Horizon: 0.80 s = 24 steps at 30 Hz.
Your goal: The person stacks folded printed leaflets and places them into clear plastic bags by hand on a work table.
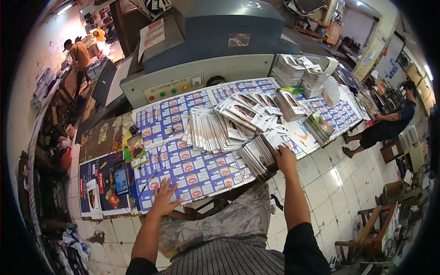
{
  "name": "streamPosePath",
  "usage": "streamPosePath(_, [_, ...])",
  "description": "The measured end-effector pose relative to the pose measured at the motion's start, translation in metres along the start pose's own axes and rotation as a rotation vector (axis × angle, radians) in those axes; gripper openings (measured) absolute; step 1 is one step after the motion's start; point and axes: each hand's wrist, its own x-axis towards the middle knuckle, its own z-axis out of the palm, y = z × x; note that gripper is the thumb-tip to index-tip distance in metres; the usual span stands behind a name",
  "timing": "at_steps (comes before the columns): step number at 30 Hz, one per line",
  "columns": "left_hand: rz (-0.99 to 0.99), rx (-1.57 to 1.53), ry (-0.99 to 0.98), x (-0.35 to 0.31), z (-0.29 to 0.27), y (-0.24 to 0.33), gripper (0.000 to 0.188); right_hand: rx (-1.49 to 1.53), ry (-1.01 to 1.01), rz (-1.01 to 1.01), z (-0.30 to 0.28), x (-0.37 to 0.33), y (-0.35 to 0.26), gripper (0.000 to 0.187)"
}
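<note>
My left hand (164,197) lies flat with fingers spread on the blue-and-white printed sheets (183,162) that cover the table, near the front edge. My right hand (285,158) grips the near end of a thick stack of printed leaflets (259,156) at the table's front right. Beyond it lie fanned rows of more leaflets (215,130) and overlapping portrait prints (247,110). My patterned lap and striped shirt fill the lower middle.
A large grey-blue machine (215,50) with a button panel stands behind the table. Taller leaflet piles (295,68) sit at the back right. A phone (121,180) and small items lie at the left. One person stands far left (79,57), another sits at the right (389,126). A wooden stool (371,231) stands on the tiled floor.
</note>
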Motion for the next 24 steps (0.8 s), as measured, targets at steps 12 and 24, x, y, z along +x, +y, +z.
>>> streamPosePath(12, [-0.252,-1.327,0.001,0.007,0.023,0.102,0.052,0.731,-0.231,-0.119,0.040,-0.133,-0.204,0.034])
streamPosePath(24, [-0.359,-1.860,0.190,-0.008,-0.002,0.128,0.037,0.377,-0.267,-0.805,0.089,-0.177,-0.221,0.067])
